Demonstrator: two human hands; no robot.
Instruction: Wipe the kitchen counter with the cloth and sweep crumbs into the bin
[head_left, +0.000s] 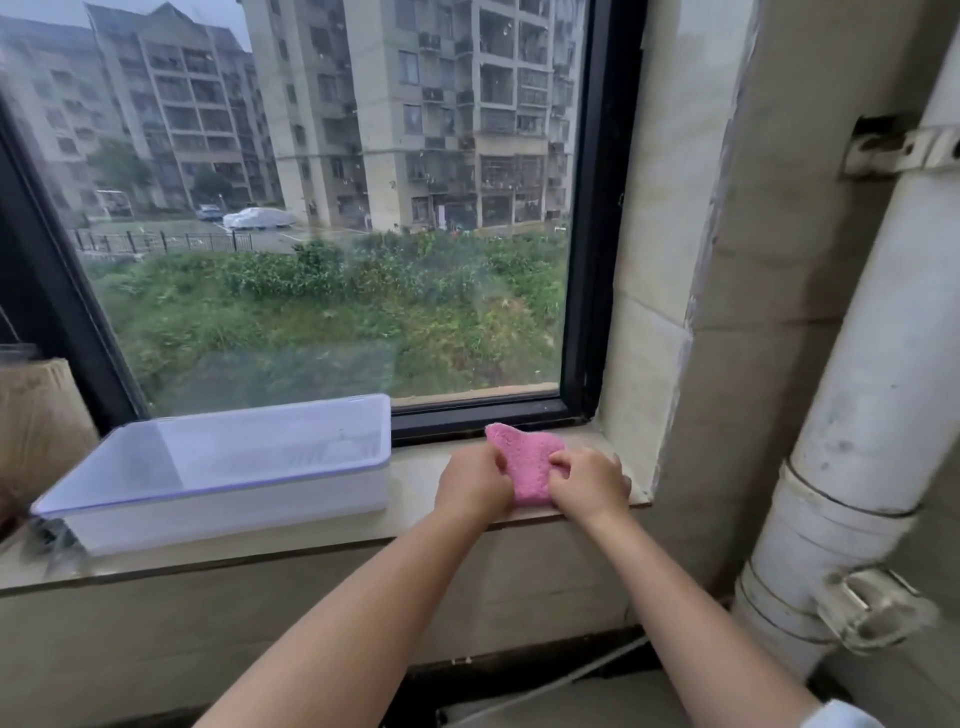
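Note:
A small pink cloth (523, 460) lies on the beige stone ledge (415, 483) below the window, near its right end. My left hand (472, 486) grips the cloth's left edge with curled fingers. My right hand (587, 483) pinches its right edge. Both hands rest on the ledge close to the front edge. A clear plastic bin (218, 467) with a bluish rim stands on the ledge to the left of my hands. No crumbs are plain to see.
The black window frame (587, 260) rises right behind the cloth. A tiled wall (727, 312) closes the ledge on the right, with a white drain pipe (857, 415) beside it. A brown cardboard-like object (36, 415) stands at the far left.

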